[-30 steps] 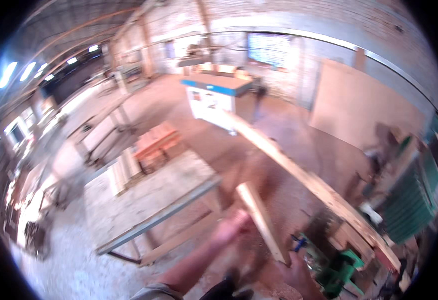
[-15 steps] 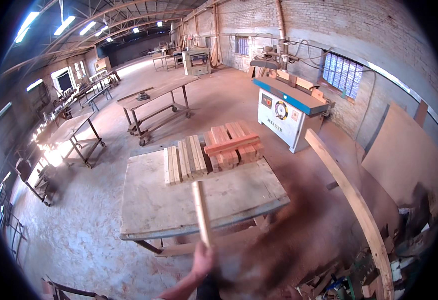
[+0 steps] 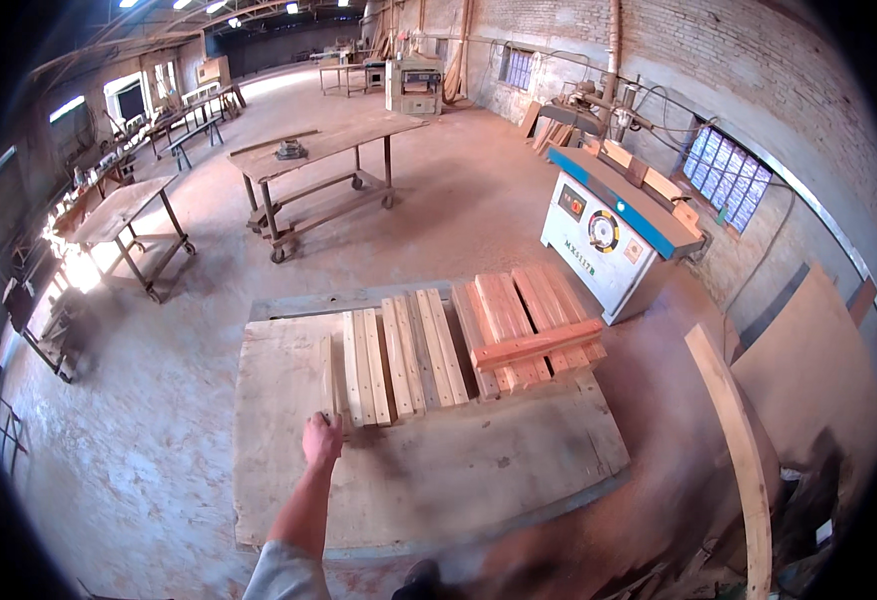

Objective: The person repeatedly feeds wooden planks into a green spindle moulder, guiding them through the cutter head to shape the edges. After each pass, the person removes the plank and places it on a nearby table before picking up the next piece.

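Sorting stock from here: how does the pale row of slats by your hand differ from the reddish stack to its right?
The pale slats are light tan; the reddish stack is orange-red. The pale slats lie in one flat row, while the reddish stack has a loose slat laid crosswise on top. The left hand touches the near end of the pale row; the reddish stack is untouched. Both rest on the worn worktable, boards running away from the person.

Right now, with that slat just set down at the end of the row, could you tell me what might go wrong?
1. The hand rests on the narrow slat beside the pale boards; fingers could get pinched between them.
2. The reddish plank lies crosswise atop the reddish stack and might slide off if the table is jolted.
3. The long curved board leans close by and could be knocked over.
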Action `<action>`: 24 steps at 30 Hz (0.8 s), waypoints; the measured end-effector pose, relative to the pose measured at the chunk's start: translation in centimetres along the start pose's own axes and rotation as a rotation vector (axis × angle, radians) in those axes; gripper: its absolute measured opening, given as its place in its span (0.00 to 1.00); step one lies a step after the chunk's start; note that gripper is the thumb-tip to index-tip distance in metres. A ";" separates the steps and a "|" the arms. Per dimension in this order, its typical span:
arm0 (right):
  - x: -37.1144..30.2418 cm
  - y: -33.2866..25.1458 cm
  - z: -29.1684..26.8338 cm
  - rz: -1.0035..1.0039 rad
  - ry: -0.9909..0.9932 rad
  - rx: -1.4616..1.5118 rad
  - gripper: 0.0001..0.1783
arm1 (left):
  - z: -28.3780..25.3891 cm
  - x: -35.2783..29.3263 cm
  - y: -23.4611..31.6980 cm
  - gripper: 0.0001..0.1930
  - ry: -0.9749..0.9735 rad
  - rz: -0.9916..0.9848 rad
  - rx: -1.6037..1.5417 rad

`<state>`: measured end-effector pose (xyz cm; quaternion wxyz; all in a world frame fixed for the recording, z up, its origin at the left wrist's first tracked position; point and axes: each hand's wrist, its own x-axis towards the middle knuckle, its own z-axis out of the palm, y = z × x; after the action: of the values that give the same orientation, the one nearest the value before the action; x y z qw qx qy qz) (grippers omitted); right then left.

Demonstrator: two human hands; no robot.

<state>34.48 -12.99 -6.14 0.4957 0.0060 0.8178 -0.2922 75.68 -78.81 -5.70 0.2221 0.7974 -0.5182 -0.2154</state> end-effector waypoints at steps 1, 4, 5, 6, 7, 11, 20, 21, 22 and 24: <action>0.1 -0.1 0.3 0.023 -0.004 -0.002 0.17 | 0.5 1.0 0.3 0.21 0.022 0.046 0.000; 0.5 0.1 0.5 0.081 -0.011 -0.009 0.16 | 2.2 3.4 1.6 0.20 0.110 0.094 -0.001; 0.7 0.3 0.5 0.099 -0.014 -0.017 0.15 | 2.6 4.0 2.0 0.19 0.104 0.102 0.016; 0.7 0.6 0.3 0.116 -0.015 -0.019 0.15 | 2.9 4.5 2.3 0.19 0.104 0.110 0.041; 0.9 0.9 0.1 0.128 -0.021 -0.025 0.14 | 3.1 4.7 2.6 0.19 0.107 0.121 0.069; 1.9 2.6 -1.4 0.156 -0.046 -0.039 0.12 | 3.4 5.1 3.2 0.20 0.107 0.158 0.139; 4.0 -1.2 -0.4 0.038 -0.120 -0.146 0.16 | 1.8 -1.3 -0.8 0.27 0.189 0.249 0.028; 3.7 -2.7 -0.1 -0.031 -0.107 -0.198 0.18 | 1.3 -4.2 -2.4 0.27 0.207 0.272 -0.014; 3.3 -4.0 0.2 -0.102 -0.094 -0.249 0.20 | 0.6 -7.5 -4.0 0.25 0.214 0.291 -0.077; 2.9 -6.6 0.3 -0.090 -0.097 -0.350 0.24 | -0.9 -14.7 -7.7 0.23 0.254 0.358 -0.153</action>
<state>31.29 -19.41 -5.46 0.5143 -0.1311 0.8308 -0.1676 76.40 -62.28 -7.74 0.3802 0.6942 -0.6013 -0.1091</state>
